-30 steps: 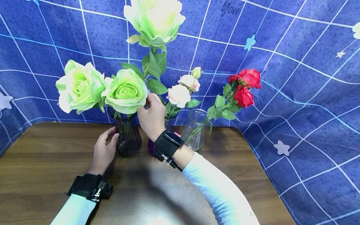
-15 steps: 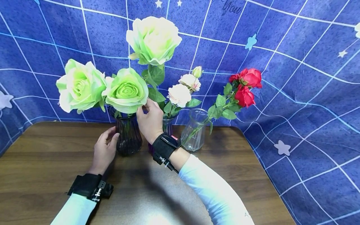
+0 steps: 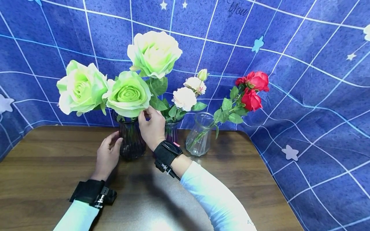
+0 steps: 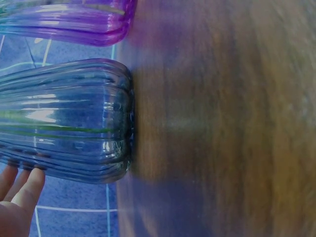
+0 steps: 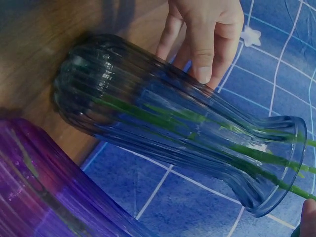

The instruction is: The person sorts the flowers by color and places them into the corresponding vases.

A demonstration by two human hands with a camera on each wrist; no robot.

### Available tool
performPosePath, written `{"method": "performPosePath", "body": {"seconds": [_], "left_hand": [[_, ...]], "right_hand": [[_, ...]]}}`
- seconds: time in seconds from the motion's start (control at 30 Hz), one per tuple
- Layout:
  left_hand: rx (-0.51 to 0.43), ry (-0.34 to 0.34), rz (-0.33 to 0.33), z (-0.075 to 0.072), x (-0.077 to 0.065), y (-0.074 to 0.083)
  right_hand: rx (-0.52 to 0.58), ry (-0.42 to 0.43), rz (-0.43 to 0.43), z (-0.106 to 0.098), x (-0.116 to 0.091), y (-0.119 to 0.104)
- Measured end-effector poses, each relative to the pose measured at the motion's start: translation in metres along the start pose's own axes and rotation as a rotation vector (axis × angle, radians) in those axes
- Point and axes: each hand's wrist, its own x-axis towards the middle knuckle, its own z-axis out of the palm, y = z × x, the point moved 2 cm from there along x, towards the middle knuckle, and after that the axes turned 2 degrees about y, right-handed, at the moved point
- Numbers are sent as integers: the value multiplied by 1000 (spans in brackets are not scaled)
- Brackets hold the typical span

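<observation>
With thumb and fingertips, my right hand [image 3: 152, 126] pinches the stem of a tall pale-green rose [image 3: 155, 54] just above the dark glass vase [image 3: 132, 144]. That stem [image 5: 299, 190] runs into the vase mouth in the right wrist view, where only a fingertip shows at the edge. Two more green roses, a left one [image 3: 82, 89] and a middle one [image 3: 130, 93], stand in the same vase. My left hand [image 3: 106, 156] rests its fingertips against the vase's left side, fingers loosely bent. The middle rose hides part of the vase rim in the head view.
A purple glass vase [image 4: 94, 22] with pale pink flowers [image 3: 185, 98] stands right of the dark vase, partly behind my right hand. Farther right, a clear vase [image 3: 199, 141] holds leaning red roses [image 3: 254, 89]. A blue patterned cloth [image 3: 303, 96] hangs behind the wooden table [image 3: 52, 154].
The tall rose has sunk lower, its stem sliding down into the dark vase. My right hand has moved down and slightly left with it. The left hand has stayed at the vase.
</observation>
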Motion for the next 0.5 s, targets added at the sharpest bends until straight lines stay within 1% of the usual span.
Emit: {"method": "performPosePath", "body": {"seconds": [0.13, 0.27, 0.5], "left_hand": [[1, 14, 16, 0, 0, 0], [2, 26, 16, 1, -1, 1], [-1, 36, 9, 1, 0, 1]], "right_hand": [[-10, -17, 5, 1, -1, 1], [-35, -28, -3, 3, -2, 2], [-18, -43, 17, 4, -6, 4]]}}
